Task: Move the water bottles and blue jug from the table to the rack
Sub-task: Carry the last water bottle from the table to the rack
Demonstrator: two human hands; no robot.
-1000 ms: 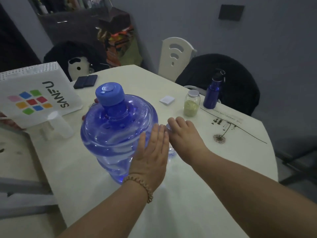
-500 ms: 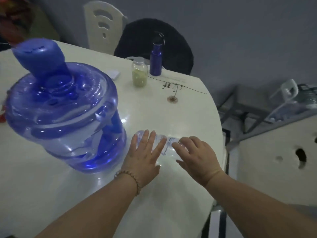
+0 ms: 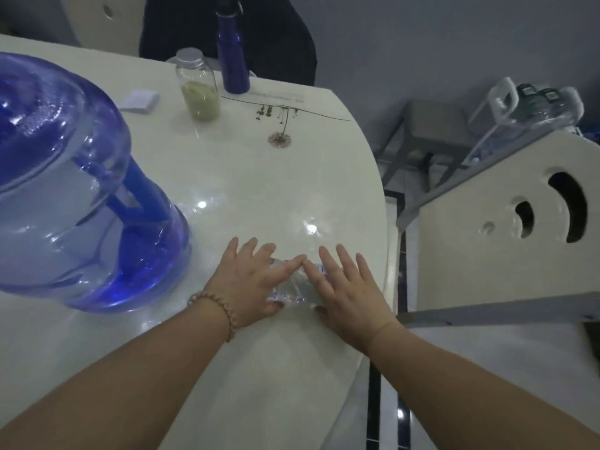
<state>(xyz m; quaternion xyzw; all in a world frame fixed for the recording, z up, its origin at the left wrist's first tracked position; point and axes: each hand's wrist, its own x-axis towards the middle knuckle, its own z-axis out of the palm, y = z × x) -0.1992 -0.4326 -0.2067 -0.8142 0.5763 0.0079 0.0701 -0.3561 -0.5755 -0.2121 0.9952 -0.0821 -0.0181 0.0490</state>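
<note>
Clear plastic water bottle (image 3: 292, 287) lies on the white table (image 3: 259, 177), apparently on its side (blurred, half covered). Left hand (image 3: 246, 287) and right hand (image 3: 350, 290) rest flat on it, fingers straight and spread, not gripping. Just left stands the blue jug (image 3: 81, 206).

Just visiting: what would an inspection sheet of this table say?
Surface: glossy white table, flower print.
Job's things: large translucent blue jug upright at left; small clear plastic bottle lying between the hands; dark blue metal bottle at far edge.
Clutter: glass jar of greenish powder; small white pad.
Hands: left hand and right hand flat on the clear bottle, fingers straight.
Cables: nothing seen.
Surroundings: white chair; grey rack holding clear containers at right.
</note>
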